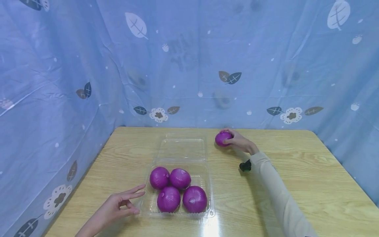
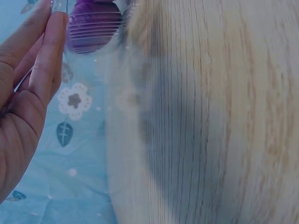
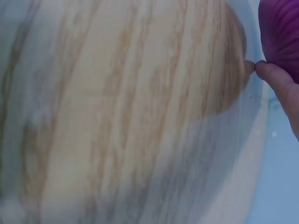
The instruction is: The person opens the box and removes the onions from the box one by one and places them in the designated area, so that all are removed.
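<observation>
While the clear plastic tray [image 1: 154,204] is steadied at its near-left edge by the left hand [image 1: 118,205], whose fingers lie straight and loose and grip nothing, a fifth purple onion [image 1: 222,138] is held by the right hand [image 1: 238,141] at the far side of the wooden table [image 1: 296,184], well apart from the tray. Four onions [image 1: 177,191] are already packed together in the tray (its lid hinged open behind). The held onion's skin is seen as glossy, deep purple and finely ribbed.

Beige long sleeve [image 1: 275,187], right arm
</observation>
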A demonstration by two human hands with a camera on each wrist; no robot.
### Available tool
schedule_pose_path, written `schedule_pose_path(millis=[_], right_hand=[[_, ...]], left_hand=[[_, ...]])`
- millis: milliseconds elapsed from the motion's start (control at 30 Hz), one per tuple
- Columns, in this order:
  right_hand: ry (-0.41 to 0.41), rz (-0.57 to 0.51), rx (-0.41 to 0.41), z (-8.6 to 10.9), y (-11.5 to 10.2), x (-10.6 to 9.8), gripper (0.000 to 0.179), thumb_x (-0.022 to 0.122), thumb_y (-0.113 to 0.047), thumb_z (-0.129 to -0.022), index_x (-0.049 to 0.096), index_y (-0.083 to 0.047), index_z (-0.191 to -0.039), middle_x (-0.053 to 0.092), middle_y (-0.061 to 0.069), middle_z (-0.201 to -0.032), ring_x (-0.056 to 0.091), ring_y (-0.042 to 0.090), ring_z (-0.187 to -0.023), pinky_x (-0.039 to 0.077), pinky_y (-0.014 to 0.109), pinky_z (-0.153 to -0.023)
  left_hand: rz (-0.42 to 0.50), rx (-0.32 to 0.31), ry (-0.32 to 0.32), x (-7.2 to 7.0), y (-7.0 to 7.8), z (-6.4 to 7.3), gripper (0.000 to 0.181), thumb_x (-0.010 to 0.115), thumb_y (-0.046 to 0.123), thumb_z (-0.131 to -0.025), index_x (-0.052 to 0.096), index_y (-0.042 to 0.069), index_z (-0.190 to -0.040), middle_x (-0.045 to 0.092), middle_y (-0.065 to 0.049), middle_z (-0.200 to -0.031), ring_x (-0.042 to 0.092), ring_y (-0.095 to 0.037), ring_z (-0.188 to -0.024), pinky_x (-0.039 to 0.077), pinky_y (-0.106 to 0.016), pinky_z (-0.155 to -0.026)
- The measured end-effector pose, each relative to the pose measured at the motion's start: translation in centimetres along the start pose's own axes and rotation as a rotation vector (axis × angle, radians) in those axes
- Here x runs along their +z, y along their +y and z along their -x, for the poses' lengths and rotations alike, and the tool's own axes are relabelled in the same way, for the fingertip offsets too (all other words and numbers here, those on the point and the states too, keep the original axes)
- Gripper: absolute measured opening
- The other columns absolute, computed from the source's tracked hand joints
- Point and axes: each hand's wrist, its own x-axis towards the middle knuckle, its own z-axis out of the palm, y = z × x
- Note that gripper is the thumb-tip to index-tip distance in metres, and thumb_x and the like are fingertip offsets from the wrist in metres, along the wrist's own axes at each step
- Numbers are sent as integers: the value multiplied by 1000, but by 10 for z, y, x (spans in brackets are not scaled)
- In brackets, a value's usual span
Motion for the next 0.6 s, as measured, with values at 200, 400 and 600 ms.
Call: schedule_pose_path(millis=[200,400,600], right_hand=[[3,160,14,2,-1,-3,76,65,6,-83,27,-3,-149,12,24,-153,32,50,-130,46,45,-94],[-12,272,-18,5,-4,-3,80,73,3,-79,33,-5,-147,21,24,-151,35,48,-128,42,52,-97],[-45,288,-53,3,-5,-3,85,74,7,-74,31,0,-147,26,27,-148,31,47,-131,29,57,-105]], left_hand=[[-13,-2,3,1,0,0,47,70,11,-86,58,-5,-128,42,19,-143,64,-11,-67,50,-23,-61],[-17,-19,7,1,1,1,48,70,12,-85,57,-6,-128,41,18,-143,64,-13,-66,50,-23,-62],[-14,-26,7,0,1,1,47,70,12,-85,58,-6,-127,41,20,-142,64,-14,-66,49,-23,-60]])
